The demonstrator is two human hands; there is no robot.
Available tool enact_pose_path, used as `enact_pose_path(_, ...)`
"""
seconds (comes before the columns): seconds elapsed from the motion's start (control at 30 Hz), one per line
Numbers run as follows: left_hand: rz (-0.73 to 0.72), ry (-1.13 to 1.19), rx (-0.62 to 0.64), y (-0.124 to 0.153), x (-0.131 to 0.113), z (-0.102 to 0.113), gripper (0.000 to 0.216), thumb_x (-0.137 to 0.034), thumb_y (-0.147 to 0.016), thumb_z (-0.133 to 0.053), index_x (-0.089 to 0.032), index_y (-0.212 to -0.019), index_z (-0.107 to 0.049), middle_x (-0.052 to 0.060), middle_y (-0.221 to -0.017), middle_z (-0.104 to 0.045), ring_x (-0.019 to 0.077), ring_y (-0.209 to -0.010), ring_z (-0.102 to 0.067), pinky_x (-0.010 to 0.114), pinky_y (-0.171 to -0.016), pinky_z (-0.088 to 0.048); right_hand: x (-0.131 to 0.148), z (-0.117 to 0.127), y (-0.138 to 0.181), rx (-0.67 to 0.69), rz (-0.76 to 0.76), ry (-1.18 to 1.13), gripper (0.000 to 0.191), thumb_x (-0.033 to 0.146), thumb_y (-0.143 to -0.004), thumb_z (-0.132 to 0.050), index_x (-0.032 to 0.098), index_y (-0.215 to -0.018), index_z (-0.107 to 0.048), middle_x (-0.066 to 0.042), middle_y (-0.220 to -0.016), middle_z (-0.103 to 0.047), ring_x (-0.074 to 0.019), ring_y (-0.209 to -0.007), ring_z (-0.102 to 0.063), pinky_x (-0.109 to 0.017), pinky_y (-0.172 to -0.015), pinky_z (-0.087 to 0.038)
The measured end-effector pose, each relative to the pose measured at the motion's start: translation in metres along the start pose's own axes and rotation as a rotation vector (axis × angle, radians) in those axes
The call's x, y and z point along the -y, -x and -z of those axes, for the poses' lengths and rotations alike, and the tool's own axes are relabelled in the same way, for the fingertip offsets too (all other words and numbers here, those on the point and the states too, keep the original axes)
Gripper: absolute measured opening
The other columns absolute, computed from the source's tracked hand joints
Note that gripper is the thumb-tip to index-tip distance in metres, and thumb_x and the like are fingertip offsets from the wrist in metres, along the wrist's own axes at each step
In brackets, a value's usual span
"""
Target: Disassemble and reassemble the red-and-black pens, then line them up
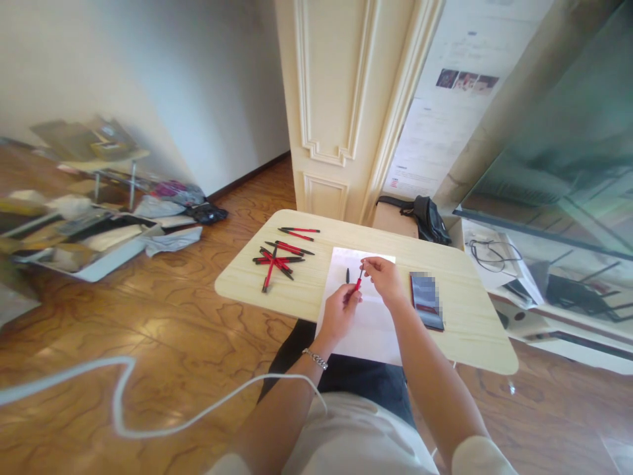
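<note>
On the pale surface (469, 326) we list, at left, a loose pile of red-and-black pens (271, 272), some crossed, apparently grouped aside within reach. Next, a white sheet (366, 336), perhaps a backing against which small parts show up. Over it, the left hand (340, 313), fingers closed in a pinch round a red barrel (358, 285), seemingly to steady it. Just beyond, one black pen part (347, 275), lying on the sheet. Then the right hand (383, 278), fingertips pinched on a thin dark piece (361, 272) at the barrel's upper end, we suppose for fine control; whether the two are joined we cannot tell. Last, a dark phone (424, 297), flat, right of the sheet, probably kept out of the way.
</note>
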State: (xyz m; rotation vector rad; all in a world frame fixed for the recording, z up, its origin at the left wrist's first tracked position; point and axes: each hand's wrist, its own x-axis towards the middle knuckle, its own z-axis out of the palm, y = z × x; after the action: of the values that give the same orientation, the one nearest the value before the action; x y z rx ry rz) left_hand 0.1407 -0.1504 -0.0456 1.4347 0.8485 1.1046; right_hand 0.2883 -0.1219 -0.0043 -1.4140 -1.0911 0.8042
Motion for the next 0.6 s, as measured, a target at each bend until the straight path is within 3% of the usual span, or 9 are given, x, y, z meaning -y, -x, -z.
enact_pose_path(0.17,0.004,0.2,-0.072,0.001,-0.005,0.0,0.034,-0.043,-0.086,-0.056,-0.014,-0.103,-0.06,0.008,-0.087,-0.067,0.017,-0.079,-0.066,0.033,-0.077,-0.054,-0.008,-0.017,-0.008,0.058,0.038,0.155,0.023,0.034,-0.073,-0.06,0.019,-0.088,-0.071,0.0,-0.066,-0.065,-0.0143,-0.061,-0.055,-0.029,-0.062,-0.043)
enact_pose_path(0.27,-0.036,0.286,-0.122,0.006,-0.018,0.005,0.032,-0.04,-0.086,-0.057,-0.014,-0.104,-0.06,0.008,-0.088,-0.067,0.0172,-0.08,-0.066,0.034,-0.078,-0.055,-0.003,-0.035,-0.008,0.101,0.064,0.181,0.022,0.033,-0.073,-0.062,0.022,-0.088,-0.073,-0.002,-0.075,-0.068,-0.016,-0.066,-0.058,-0.03,-0.066,-0.043)
enact_pose_path(0.47,-0.052,0.31,-0.301,0.016,-0.043,0.029,0.029,-0.038,-0.084,-0.06,-0.015,-0.103,-0.06,0.009,-0.094,-0.066,0.0193,-0.084,-0.066,0.032,-0.073,-0.057,0.017,-0.1,-0.011,0.473,0.22,0.176,0.015,0.035,-0.067,-0.073,0.027,-0.079,-0.075,-0.002,-0.081,-0.068,-0.0186,-0.077,-0.061,-0.03,-0.073,-0.044)
enact_pose_path(0.6,-0.066,0.335,-0.399,0.018,-0.049,0.045,0.026,-0.035,-0.084,-0.061,-0.015,-0.102,-0.06,0.007,-0.091,-0.067,0.0185,-0.082,-0.067,0.032,-0.071,-0.057,0.022,-0.152,-0.013,0.664,0.274,0.224,0.02,0.037,-0.07,-0.073,0.028,-0.088,-0.074,-0.001,-0.083,-0.068,-0.0194,-0.083,-0.062,-0.031,-0.079,-0.045)
